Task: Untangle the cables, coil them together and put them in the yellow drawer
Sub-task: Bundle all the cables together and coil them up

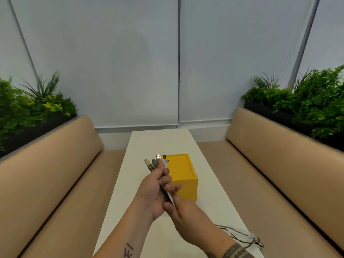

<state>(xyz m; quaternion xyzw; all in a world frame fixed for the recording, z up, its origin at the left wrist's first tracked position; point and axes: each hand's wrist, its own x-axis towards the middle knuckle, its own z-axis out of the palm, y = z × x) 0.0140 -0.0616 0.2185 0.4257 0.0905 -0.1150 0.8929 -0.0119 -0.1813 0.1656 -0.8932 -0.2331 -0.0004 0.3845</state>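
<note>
Head view | left hand [153, 190] clamps cables [167, 194] near plug ends, above table [141, 146] | right hand [188, 215] pinches bundle lower | yellow drawer [183, 174] just behind — shut | risk: trailing slack [240, 235] snags, re-tangles — loose tails

Drawer unit [183, 174] on table [145, 146], between benches; cables [242, 236] perhaps trail right.

No readable text anywhere (forearm tattoos illegible).

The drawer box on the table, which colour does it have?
The drawer box is plain yellow, seen best in the head view, just behind the hands.
</note>
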